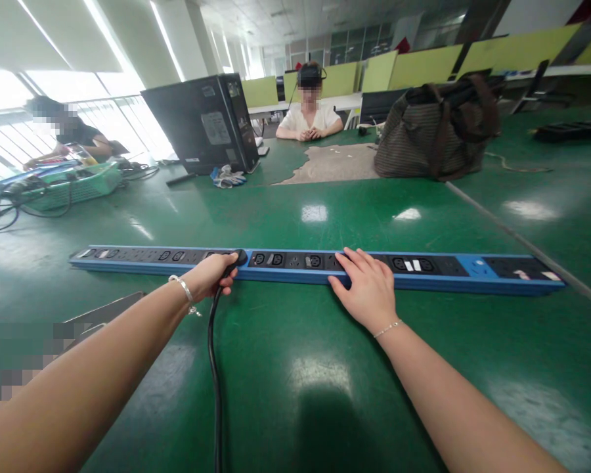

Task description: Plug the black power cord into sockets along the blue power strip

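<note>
Left hand (211, 276) closed on black plug (238, 257) at blue power strip (305, 268), right hand (367, 289) flat, open, bracing it; skewed push risks strip sliding on desk (325, 394).

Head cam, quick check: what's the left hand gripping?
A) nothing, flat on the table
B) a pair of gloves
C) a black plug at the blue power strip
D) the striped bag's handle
C: the left hand closes around a black plug seated at the blue power strip, its black cable trailing toward the camera; the right hand lies flat on the strip.
</note>
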Motion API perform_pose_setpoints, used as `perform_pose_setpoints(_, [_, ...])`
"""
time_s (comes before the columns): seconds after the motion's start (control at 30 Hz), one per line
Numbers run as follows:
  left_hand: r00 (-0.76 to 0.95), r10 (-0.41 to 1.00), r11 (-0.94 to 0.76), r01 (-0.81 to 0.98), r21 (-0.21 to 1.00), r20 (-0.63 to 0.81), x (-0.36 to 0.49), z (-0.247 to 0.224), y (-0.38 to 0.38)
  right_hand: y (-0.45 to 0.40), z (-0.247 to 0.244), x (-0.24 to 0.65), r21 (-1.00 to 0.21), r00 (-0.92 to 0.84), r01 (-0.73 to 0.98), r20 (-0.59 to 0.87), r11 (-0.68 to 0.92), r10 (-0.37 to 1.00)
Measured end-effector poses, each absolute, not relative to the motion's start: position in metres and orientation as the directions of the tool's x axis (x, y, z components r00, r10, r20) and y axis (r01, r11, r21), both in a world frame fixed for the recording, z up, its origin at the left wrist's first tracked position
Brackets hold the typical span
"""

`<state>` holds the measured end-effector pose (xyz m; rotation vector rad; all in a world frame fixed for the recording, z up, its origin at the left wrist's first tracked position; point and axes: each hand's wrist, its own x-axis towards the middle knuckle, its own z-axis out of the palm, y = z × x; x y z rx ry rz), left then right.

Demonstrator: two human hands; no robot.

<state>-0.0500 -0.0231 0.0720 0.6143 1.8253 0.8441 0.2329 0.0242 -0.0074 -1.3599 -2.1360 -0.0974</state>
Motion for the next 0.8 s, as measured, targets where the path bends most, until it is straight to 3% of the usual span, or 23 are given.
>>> perform_pose_setpoints(0.17, [-0.385, 0.729, 0.618, 0.015, 0.786, -0.566, -0.051, 0.071, -0.021, 0.024, -0.007, 0.232, -0.250, -0.291, 0.846, 0.525, 0.471, 0.800])
perform_pose_setpoints(0.43, [-0.505, 0.751, 0.506, 0.025, 0.862, -0.426, -0.047, 0.057, -0.027, 0.023, -0.007, 0.233, -0.236, -0.298, 0.844, 0.541, 0.482, 0.787])
perform_pose_setpoints(0.53, [-0.510, 0.785, 0.399, -0.016, 0.917, -0.351, -0.042, 0.085, -0.031, 0.023, -0.007, 0.233, -0.227, -0.307, 0.844, 0.540, 0.486, 0.784])
perform_pose_setpoints(0.67, [-0.518, 0.851, 0.045, -0.085, 0.995, -0.083, -0.048, 0.146, -0.040, 0.024, -0.008, 0.234, -0.223, -0.315, 0.839, 0.544, 0.496, 0.778])
perform_pose_setpoints(0.73, [-0.515, 0.855, 0.058, -0.030, 0.998, -0.065, -0.060, 0.162, -0.044, 0.025, -0.009, 0.234, -0.222, -0.311, 0.840, 0.550, 0.495, 0.775])
perform_pose_setpoints(0.8, [-0.510, 0.848, 0.164, -0.007, 0.987, -0.144, -0.078, 0.162, -0.048, 0.026, -0.010, 0.234, -0.223, -0.309, 0.840, 0.552, 0.494, 0.775])
